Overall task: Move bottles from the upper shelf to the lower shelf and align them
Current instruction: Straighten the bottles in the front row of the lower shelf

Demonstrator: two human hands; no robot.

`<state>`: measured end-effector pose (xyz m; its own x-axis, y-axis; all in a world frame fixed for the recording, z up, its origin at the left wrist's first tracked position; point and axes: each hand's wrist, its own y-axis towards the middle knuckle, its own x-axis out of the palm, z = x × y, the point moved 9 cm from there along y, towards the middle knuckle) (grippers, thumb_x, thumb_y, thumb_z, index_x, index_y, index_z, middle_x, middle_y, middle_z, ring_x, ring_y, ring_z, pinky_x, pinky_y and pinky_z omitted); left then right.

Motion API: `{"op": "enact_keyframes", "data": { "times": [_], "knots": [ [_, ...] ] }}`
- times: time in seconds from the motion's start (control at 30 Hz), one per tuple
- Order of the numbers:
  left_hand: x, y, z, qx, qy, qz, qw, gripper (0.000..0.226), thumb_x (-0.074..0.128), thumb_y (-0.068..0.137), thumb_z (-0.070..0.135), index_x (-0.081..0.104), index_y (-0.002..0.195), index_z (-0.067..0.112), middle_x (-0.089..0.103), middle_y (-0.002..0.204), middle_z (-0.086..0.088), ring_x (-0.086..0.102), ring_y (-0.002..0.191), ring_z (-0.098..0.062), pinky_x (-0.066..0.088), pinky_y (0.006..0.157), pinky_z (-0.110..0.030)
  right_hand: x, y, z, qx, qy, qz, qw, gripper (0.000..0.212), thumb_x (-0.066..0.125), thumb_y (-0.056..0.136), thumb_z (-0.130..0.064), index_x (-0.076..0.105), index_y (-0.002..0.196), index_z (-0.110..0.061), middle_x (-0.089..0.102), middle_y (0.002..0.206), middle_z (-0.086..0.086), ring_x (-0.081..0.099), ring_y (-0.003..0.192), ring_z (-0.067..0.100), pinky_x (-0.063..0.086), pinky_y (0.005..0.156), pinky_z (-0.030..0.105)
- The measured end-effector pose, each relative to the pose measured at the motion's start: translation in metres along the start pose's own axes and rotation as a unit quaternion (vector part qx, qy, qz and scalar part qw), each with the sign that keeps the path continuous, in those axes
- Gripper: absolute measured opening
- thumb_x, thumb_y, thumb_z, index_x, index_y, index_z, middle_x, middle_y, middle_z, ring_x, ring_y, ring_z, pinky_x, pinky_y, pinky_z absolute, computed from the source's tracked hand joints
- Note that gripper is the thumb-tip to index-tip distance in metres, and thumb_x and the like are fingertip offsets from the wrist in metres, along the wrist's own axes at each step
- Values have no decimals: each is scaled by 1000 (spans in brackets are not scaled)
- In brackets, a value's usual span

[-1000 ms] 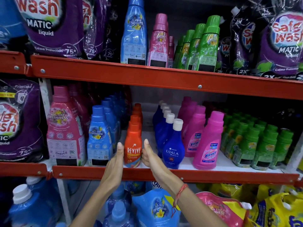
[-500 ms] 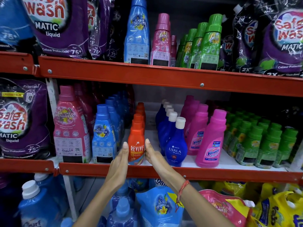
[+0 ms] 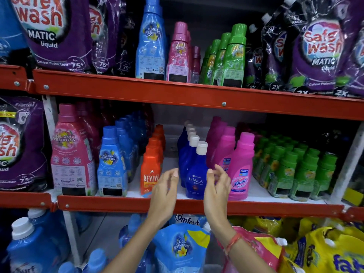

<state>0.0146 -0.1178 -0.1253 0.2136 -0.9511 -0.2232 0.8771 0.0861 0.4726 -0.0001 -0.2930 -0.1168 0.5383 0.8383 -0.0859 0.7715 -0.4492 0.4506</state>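
On the lower shelf a dark blue Ujala bottle with a white cap stands at the front of its row. My left hand is open just left of it, between it and the orange Revive bottle. My right hand is open just right of it, fingers curled loosely in front of the pink Vanish bottle. Neither hand grips anything. The upper shelf carries a tall blue bottle, pink bottles and green bottles.
Purple Safe Wash pouches flank the upper bottles. On the lower shelf stand a big pink Comfort bottle, blue bottles and rows of green bottles. Below are blue jugs and refill pouches.
Both hands have left the orange Revive bottle and shifted right. They now sit either side of the Ujala bottle, and the view has moved closer.
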Motion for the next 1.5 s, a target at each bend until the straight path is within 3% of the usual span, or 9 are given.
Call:
{"op": "enact_keyframes", "data": {
  "times": [0.13,0.27,0.4,0.73,1.07,1.13,1.23,1.33,1.5],
  "knots": [
    [47,5,-5,-95,-42,-99,990,79,20,89,69,21,154,25,26,148,20,20,144,0,11,116,-21,11,3,35,155,28,-106,982,69,32,97,-53,15,154,-17,19,162,4,17,150,20,16,119,37],
    [65,10,-24,-145,-91,-120,978,112,15,64,99,26,153,33,29,161,11,26,147,-5,18,125,-41,24,4,45,194,98,-177,960,71,29,94,-61,28,152,-20,33,158,0,34,143,14,26,117,32],
    [61,6,-14,-157,-117,-124,973,111,14,67,96,26,153,27,32,159,7,31,146,-11,22,124,-43,37,5,50,201,116,-214,949,82,32,83,-76,38,148,-26,43,152,-3,44,136,11,31,116,36],
    [55,3,-2,-153,-146,-123,970,96,16,74,72,29,151,16,44,146,2,43,127,-8,30,110,-29,38,12,50,240,142,-231,932,68,33,91,-65,48,141,-21,59,138,1,57,111,11,39,96,27],
    [52,-5,4,-156,-125,-125,972,92,11,78,69,27,152,17,39,155,-8,41,137,-18,28,104,-26,36,11,47,222,94,-277,930,90,28,80,-80,41,145,-20,48,149,3,42,139,19,28,117,37],
    [51,-7,2,-155,-117,-120,974,90,13,80,71,26,153,19,36,157,-3,37,140,-13,25,110,-27,29,11,48,203,55,-248,946,105,27,67,-91,49,140,-19,56,142,4,50,131,20,34,114,40],
    [35,-9,8,-89,-65,-20,994,77,17,86,67,34,149,26,40,151,9,31,138,-1,20,112,-20,-8,17,38,132,18,-112,985,76,30,90,-66,67,113,-4,72,110,11,68,103,25,51,97,41],
    [24,-13,27,11,-57,81,995,50,22,98,57,56,123,30,60,125,11,52,120,2,40,103,-19,-60,18,17,30,80,34,996,51,33,100,-42,72,90,-10,75,87,6,72,82,20,58,80,39],
    [86,-9,31,-18,-100,-59,993,50,28,94,62,66,103,32,71,108,9,65,103,-2,49,101,-37,-102,49,50,78,63,125,987,51,25,100,-50,56,122,-16,61,124,9,57,116,28,45,100,50]
  ]
}}
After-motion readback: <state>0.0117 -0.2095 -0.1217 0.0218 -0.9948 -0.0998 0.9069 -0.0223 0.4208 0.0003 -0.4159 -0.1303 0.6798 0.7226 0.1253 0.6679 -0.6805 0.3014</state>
